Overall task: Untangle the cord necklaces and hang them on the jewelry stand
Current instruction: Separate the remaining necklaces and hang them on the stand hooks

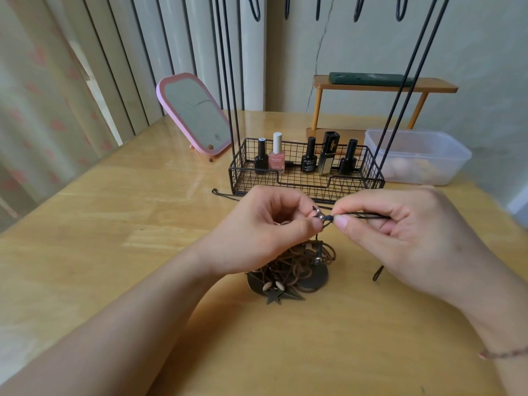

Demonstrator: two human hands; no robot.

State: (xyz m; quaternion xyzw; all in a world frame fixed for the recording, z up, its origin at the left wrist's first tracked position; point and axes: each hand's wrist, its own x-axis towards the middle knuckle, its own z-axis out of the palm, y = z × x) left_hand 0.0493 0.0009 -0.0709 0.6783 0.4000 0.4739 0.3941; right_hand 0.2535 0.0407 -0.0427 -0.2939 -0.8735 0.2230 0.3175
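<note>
Above the wooden table (114, 224), both hands meet over a tangled heap of brown cord necklaces (297, 267). Left hand (265, 224) pinches a small metal bead on a dark cord (363, 215) between thumb and forefinger. Right hand (400, 232) pinches the same cord just beside it, the strand running back through its curled fingers. Black wire jewelry stand (308, 184) sits just behind the hands, its basket holding nail polish bottles (276, 158). Pink mirror (194, 115) stands left of it.
</note>
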